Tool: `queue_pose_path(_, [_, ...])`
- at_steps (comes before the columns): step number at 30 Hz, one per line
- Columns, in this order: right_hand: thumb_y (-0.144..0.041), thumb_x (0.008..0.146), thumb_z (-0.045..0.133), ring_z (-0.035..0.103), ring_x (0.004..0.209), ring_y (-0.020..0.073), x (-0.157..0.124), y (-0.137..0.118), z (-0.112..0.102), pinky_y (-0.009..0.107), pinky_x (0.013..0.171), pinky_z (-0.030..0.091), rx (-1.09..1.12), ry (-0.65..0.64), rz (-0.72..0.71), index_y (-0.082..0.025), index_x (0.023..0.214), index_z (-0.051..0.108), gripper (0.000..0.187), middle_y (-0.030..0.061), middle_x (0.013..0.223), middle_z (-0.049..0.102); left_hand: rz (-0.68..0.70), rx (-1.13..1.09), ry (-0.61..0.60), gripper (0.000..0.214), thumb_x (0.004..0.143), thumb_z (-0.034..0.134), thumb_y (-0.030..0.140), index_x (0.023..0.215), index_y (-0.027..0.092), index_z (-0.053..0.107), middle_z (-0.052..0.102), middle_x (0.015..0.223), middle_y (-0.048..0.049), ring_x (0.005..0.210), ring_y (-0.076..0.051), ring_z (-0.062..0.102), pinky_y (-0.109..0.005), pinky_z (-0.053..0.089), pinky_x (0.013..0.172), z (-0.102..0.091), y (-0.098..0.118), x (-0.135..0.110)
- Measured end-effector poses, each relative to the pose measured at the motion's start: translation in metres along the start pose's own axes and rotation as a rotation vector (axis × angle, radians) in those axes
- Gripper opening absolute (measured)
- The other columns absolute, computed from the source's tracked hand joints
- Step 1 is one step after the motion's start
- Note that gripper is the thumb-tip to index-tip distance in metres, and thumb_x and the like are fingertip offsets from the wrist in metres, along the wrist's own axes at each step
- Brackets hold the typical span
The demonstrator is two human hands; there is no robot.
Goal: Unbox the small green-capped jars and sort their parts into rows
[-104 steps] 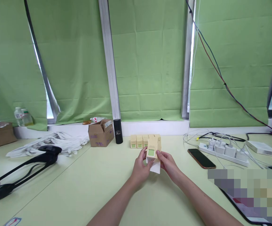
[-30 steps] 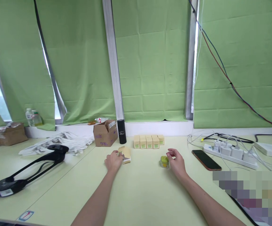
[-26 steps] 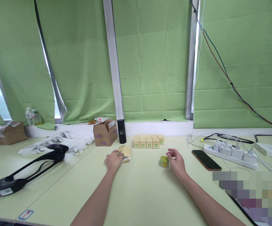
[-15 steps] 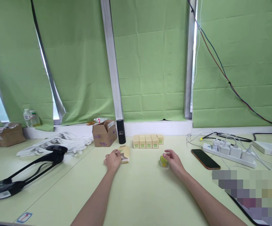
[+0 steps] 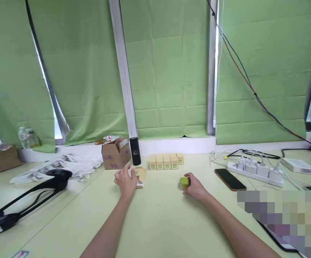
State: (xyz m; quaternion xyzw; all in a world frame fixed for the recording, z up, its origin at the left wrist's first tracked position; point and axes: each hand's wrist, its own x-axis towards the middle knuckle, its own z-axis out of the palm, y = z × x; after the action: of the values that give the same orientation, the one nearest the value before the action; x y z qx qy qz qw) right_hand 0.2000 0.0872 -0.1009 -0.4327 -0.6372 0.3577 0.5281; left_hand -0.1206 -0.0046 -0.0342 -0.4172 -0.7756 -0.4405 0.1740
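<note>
A small tan carton with a green label lies on its side on the pale green table. My left hand hovers just left of it, fingers spread, holding nothing. My right hand is closed around a small yellow-green jar that stands on the table. Behind both, a row of several upright tan cartons stands near the window sill.
A black cylinder and an open cardboard box stand behind my left hand. A phone, a power strip with chargers and cables lie to the right. White cloth and a black device lie on the left.
3.5 s ago both hands held one carton; the carton and jar have since been set down apart. In the last half second my left hand let go and opened, while my right hand closed round the jar.
</note>
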Motion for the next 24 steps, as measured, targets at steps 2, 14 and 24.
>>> queue_pose_path(2, [-0.006,0.042,0.073,0.063,0.065,0.0167,-0.001,0.0,0.0,0.029,0.064,0.049,-0.013,-0.017,0.015,-0.022,0.089,0.067,0.05,-0.0042,0.074,0.07,0.131,-0.067,0.045,0.036,0.097,0.046,0.032,0.125,0.021,0.065,0.068,0.129,-0.0118,0.124,-0.036,0.045,-0.051,0.032,0.108,-0.003,0.011,-0.005])
queue_pose_path(14, [-0.024,0.055,0.085,0.072,0.094,0.0272,-0.016,-0.034,0.013,0.041,0.083,0.058,0.286,-0.197,0.013,-0.021,0.095,0.072,0.042,0.0075,0.097,0.077,0.421,-0.525,-0.6,0.032,0.086,0.059,0.023,0.115,0.025,0.073,0.076,0.104,-0.0067,0.119,-0.029,0.058,-0.043,0.046,0.101,0.01,0.088,-0.044])
queue_pose_path(24, [-0.046,0.069,0.085,0.072,0.099,0.0295,-0.033,-0.067,0.012,0.04,0.083,0.056,0.816,-0.409,0.131,-0.02,0.105,0.074,0.045,0.0121,0.111,0.076,0.231,-0.684,-0.559,0.027,0.091,0.052,0.031,0.104,0.021,0.074,0.074,0.101,-0.0098,0.092,-0.023,0.07,-0.036,0.051,0.081,0.021,0.082,-0.074])
